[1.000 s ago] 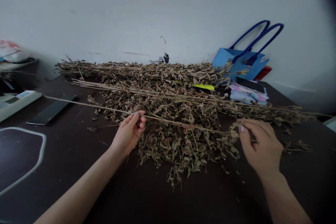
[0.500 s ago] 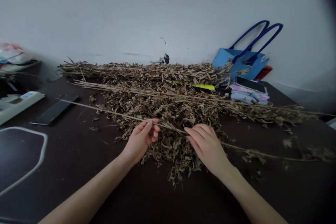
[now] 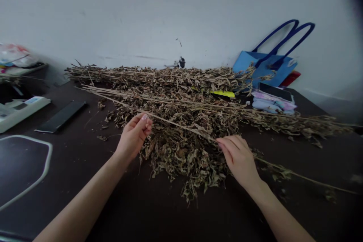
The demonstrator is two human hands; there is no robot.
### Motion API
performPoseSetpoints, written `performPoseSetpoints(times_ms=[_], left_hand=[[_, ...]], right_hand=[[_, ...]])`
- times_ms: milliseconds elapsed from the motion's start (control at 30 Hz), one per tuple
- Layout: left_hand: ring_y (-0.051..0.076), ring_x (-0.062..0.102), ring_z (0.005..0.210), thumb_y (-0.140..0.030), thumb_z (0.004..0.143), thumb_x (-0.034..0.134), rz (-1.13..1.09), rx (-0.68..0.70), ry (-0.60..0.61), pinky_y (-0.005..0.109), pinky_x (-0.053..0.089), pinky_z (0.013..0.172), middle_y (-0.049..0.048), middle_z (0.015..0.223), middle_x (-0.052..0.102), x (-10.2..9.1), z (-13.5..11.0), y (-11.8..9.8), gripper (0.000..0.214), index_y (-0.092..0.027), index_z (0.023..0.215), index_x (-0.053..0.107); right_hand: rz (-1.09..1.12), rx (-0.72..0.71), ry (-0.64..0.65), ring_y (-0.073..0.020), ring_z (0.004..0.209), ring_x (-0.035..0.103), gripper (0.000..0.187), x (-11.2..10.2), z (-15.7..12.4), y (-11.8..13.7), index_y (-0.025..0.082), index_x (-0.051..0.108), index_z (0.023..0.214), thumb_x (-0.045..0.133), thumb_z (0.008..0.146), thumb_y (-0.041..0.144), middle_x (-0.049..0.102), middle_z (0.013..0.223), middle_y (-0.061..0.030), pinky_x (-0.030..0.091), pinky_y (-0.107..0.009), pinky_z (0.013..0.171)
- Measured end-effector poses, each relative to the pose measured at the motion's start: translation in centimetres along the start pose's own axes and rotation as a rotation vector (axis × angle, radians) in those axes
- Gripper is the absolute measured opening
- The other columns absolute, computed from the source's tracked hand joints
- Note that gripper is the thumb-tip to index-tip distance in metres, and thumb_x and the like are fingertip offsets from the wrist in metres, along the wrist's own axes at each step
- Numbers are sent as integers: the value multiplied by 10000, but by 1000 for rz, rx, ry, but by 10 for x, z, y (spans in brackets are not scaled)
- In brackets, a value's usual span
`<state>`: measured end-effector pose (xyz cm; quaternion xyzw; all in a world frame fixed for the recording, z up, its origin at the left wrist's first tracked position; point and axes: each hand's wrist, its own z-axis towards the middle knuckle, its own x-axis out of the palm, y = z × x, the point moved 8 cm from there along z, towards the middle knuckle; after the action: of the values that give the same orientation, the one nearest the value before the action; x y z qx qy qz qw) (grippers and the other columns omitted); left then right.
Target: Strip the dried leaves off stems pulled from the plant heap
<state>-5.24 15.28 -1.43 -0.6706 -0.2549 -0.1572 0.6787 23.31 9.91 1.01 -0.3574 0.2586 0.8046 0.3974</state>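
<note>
A long dried plant stalk [image 3: 179, 124] slants across the middle of the view, its leafy end reaching down to the right. My left hand [image 3: 134, 132] pinches it between thumb and fingers on the left part. Farther along, my right hand [image 3: 238, 159] grips the same stalk with its fingertips. Under and in front of the stalk lies a heap of dried, crumpled leaves [image 3: 181, 155]. Behind it, several stripped-looking stalks [image 3: 113, 92] rest on the heap, with leafy ends to the right.
A bundle of dried leafy stems [image 3: 159, 75] runs along the wall. At the back right stand a blue bag [image 3: 246, 62] and a phone [image 3: 275, 91] on folded cloth. To the left lie a black flat object [image 3: 62, 116], a white power strip [image 3: 25, 111] and a white cable [image 3: 49, 155].
My left hand has moved left and up along the stalk, and my right hand has shifted right. The gap between them has widened; the view has turned slightly.
</note>
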Motion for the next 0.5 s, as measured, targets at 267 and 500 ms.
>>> performPoseSetpoints(times_ms=[267, 500], left_hand=[[30, 508, 468, -176, 699, 724, 23, 51, -82, 90, 396, 399, 10, 606, 614, -16, 8, -7, 130, -80, 737, 644], [22, 549, 506, -174, 801, 624, -13, 53, -106, 65, 455, 459, 5, 626, 636, -13, 6, -9, 88, -94, 797, 658]], right_hand=[[26, -62, -6, -193, 826, 526, 136, 3, -1, 10, 146, 595, 971, 510, 865, 133, 605, 867, -76, 419, -359, 777], [80, -16, 10, -198, 838, 542, 159, 6, -4, 4, 171, 604, 975, 471, 889, 170, 606, 870, -70, 425, -362, 773]])
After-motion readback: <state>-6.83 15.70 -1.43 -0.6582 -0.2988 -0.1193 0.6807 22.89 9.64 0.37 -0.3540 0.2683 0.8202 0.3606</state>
